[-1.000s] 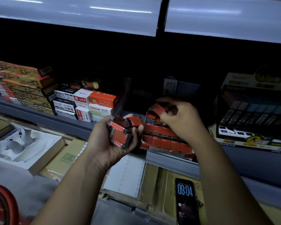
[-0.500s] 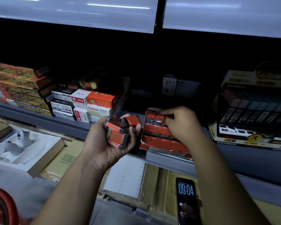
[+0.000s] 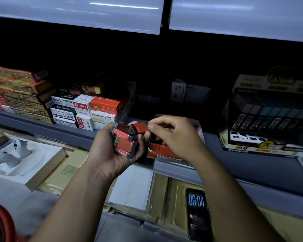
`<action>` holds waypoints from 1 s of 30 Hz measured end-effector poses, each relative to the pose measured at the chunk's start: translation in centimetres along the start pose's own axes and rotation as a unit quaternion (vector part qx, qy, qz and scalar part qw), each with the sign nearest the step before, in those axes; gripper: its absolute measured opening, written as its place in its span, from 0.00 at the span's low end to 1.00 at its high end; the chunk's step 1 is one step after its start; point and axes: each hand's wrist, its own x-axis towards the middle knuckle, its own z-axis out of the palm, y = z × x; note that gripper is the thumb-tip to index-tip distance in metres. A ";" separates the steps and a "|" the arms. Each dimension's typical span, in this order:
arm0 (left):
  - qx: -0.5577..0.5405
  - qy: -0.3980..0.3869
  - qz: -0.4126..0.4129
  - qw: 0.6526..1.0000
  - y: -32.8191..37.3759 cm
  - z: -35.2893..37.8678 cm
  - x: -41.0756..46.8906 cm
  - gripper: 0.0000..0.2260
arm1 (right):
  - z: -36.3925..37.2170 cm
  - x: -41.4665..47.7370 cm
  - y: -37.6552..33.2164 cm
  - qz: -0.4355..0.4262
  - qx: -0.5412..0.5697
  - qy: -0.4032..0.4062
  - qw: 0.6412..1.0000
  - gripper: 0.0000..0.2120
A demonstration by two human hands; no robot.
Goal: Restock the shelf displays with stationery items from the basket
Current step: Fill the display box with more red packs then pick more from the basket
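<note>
— Where are the small red boxes (image 3: 124, 137)?
— In the centre of the frame. The left hand (image 3: 108, 154) grips a bundle of them, and the right hand (image 3: 173, 135) pinches the top box (image 3: 140, 128).
— How much is done?
— The red tray (image 3: 162, 151) on the shelf (image 3: 212, 145), just right of centre, already has rows. I judge that the bundle is left to place.

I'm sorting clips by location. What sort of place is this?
Probably a stationery shop: stacked branded boxes on a grey shelf, a retail display carton at right, and the left hand gripping small red boxes.
</note>
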 end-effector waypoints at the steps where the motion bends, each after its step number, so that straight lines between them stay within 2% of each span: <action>1: 0.004 -0.003 0.001 1.000 0.0 0.0 0.0 0.13 | 0.3 0.0 0.1 -0.001 -0.009 -0.016 1.000 0.06; 3: 0.016 -0.009 0.002 1.000 0.0 -0.1 0.1 0.13 | 0.7 0.1 0.2 0.000 -0.043 -0.034 0.998 0.10; 5: 0.023 -0.019 -0.002 1.000 0.0 -0.3 0.2 0.14 | 0.8 0.2 0.3 0.005 -0.033 -0.046 0.998 0.10; 9: 0.025 -0.022 -0.001 0.999 0.0 -0.4 0.3 0.15 | 0.6 0.0 -0.1 0.018 0.095 -0.045 0.994 0.07; 11: 0.026 -0.018 0.002 0.999 0.1 -0.1 0.2 0.13 | 0.3 0.0 -0.3 0.023 0.148 -0.008 0.989 0.06; 14: 0.004 -0.003 0.002 1.000 0.2 -0.1 0.1 0.13 | -0.8 0.4 -0.1 0.063 0.210 0.094 0.971 0.07; 15: 0.002 0.001 0.003 1.000 0.2 -0.1 0.1 0.13 | -1.3 0.5 0.2 0.078 0.192 0.130 0.970 0.08; 18: 0.004 0.005 0.005 1.000 0.2 0.0 0.2 0.12 | -2.1 0.8 1.3 0.118 0.034 0.203 0.972 0.07; 21: 0.011 0.006 0.005 1.000 0.1 0.1 0.2 0.12 | -1.8 1.1 2.6 0.128 -0.077 0.253 0.956 0.09; 30: 0.016 0.011 0.008 1.000 0.1 0.0 0.0 0.13 | -1.5 1.4 2.9 0.133 -0.153 0.256 0.945 0.09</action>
